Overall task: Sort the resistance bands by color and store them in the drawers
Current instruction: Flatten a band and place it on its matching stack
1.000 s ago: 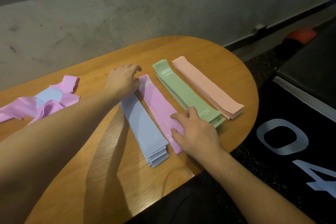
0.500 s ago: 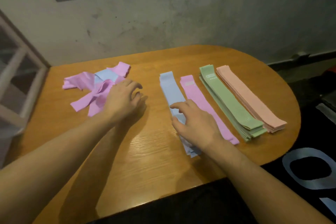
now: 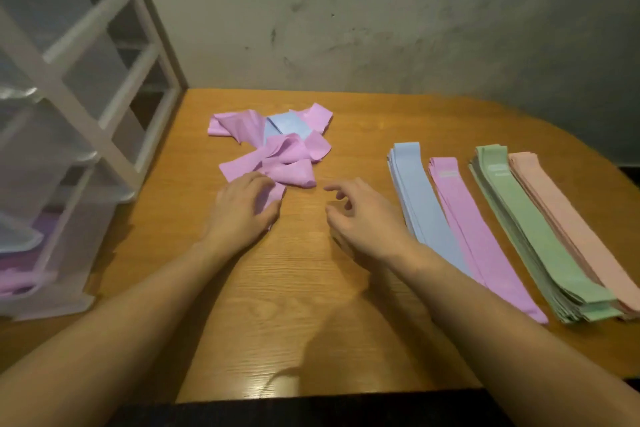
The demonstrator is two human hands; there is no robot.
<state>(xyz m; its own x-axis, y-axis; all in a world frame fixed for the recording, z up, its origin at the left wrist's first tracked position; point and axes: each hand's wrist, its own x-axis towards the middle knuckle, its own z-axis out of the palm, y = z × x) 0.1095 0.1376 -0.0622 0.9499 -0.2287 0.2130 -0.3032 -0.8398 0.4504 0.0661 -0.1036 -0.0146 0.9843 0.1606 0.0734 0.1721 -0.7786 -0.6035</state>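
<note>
A loose heap of pink bands [image 3: 277, 152] with one blue band [image 3: 285, 125] in it lies on the wooden table [image 3: 294, 322] at the back left. My left hand [image 3: 242, 211] rests on the heap's near end, fingers over a pink band. Beside it, my right hand [image 3: 363, 218] hovers over bare wood with relaxed, slightly curled fingers and holds nothing. To the right lie four flat stacks side by side: blue [image 3: 419, 198], pink [image 3: 474, 229], green [image 3: 526, 229] and peach [image 3: 568, 215].
A white, translucent drawer unit [image 3: 69, 121] stands on the left beside the table; purple and pink material shows through a lower drawer [image 3: 24, 274]. A grey concrete wall runs behind the table. The table's near edge is dark.
The view has swung left, bringing the drawer unit in. My right hand has left the blue stack and moved left over bare wood. My left hand has reached the heap's near end.
</note>
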